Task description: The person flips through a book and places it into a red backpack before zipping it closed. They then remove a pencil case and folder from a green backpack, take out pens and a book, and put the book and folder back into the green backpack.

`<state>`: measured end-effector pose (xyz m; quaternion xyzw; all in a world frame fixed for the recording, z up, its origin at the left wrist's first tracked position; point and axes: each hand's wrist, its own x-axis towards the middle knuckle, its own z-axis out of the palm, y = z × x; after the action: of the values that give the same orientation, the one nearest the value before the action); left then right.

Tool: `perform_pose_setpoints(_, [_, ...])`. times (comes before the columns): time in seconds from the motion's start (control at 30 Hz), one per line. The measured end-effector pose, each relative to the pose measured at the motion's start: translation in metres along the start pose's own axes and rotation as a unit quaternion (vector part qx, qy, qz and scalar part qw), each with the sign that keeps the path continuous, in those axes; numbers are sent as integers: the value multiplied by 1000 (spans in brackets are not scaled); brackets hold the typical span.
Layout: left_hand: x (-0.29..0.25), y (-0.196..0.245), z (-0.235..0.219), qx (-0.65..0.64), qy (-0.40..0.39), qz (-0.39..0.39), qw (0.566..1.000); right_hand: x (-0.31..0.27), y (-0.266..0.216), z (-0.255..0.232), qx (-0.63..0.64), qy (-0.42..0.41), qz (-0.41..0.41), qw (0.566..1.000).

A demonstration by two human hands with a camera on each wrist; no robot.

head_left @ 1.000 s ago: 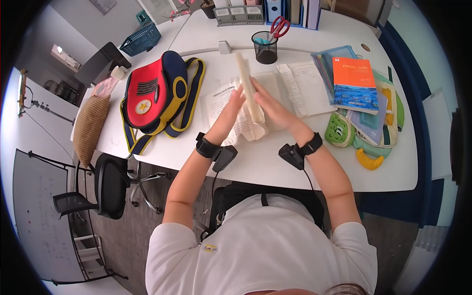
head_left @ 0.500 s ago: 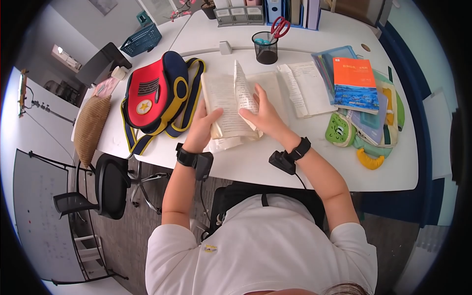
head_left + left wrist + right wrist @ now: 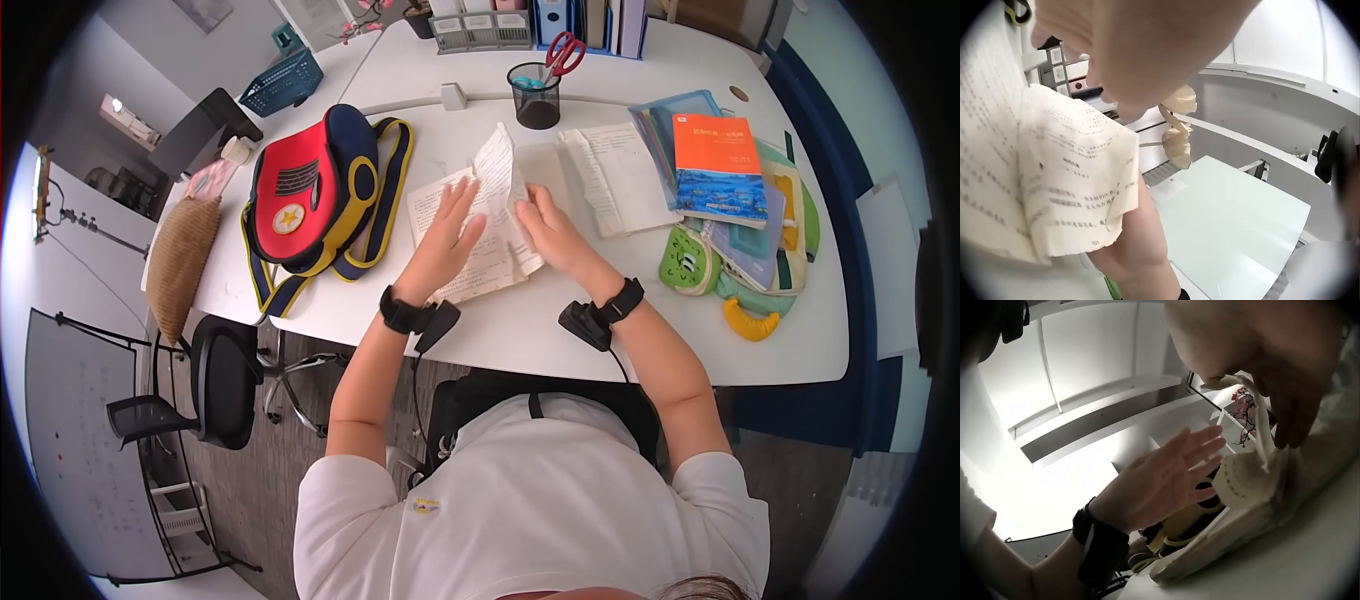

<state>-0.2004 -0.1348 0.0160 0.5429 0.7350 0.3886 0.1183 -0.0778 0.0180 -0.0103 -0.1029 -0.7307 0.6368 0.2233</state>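
A worn book (image 3: 470,265) with yellowed, curling printed pages lies spread on the white table in the head view. Its raised pages (image 3: 500,165) stand up near the middle. My left hand (image 3: 446,238), fingers straight, hovers over the left-hand page, and its palm shows in the right wrist view. At the raised pages, my right hand (image 3: 552,232) pinches them between thumb and curled fingers. In the left wrist view, a lifted page (image 3: 1079,175) with a ragged edge hides much of the right hand (image 3: 1141,250).
Loose written sheets (image 3: 620,180) lie right of the book. Beyond are an orange-and-blue book (image 3: 718,165), a green pouch (image 3: 690,262) and a pale bag. A red and navy backpack (image 3: 310,190) sits at left. Behind stands a mesh cup (image 3: 535,105) with scissors.
The hands parted from the closed-up book, which fell open. My left hand then let go of the left side and rose over the page; the right stays at the raised pages.
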Motion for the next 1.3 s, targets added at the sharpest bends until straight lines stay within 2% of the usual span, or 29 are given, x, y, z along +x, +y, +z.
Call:
perform_pose_setpoints(0.03, [8, 5, 3, -13, -1, 34, 999, -1, 0, -1, -24, -4, -25, 999])
perform_pose_setpoints(0.13, [28, 11, 12, 95, -60, 25, 993, -2, -1, -6, -78, -71, -45, 993])
perform_pose_setpoints(0.17, [31, 5, 17, 114, -82, 14, 990, -4, -4, -9, -86, -86, 1, 993])
perform_pose_setpoints(0.2, [32, 5, 19, 145, -109, -16, 983, -4, 1, -11, -192, -81, -49, 977])
perform_pose_setpoints(0.27, [33, 6, 22, 206, -164, -75, 962, -4, 16, -17, -395, -67, -145, 905])
perform_pose_setpoints(0.37, [29, -5, 29, 281, -169, -46, 944, -11, 17, -23, -556, -28, -124, 822])
perform_pose_setpoints(0.47, [29, -1, 29, 313, -177, -37, 932, -10, 10, -29, -606, 21, -161, 779])
perform_pose_setpoints(0.57, [32, -3, 29, 336, -196, -13, 921, -10, 6, -30, -624, 63, -187, 756])
perform_pose_setpoints(0.67, [38, 4, 31, 346, -235, 6, 908, -8, 0, -30, -614, 56, -151, 772])
perform_pose_setpoints(0.77, [42, 3, 38, 339, -230, 17, 912, -10, -14, -28, -627, 64, -94, 771])
perform_pose_setpoints(0.97, [57, -2, 53, 345, -224, 23, 911, -19, -25, -28, -591, 19, -26, 806])
perform_pose_setpoints(1.17, [68, -1, 66, 371, -235, 20, 898, -21, -28, -23, -593, -66, -53, 801])
perform_pose_setpoints(1.3, [72, -2, 72, 387, -228, 42, 892, -23, -25, -26, -549, -82, -71, 829])
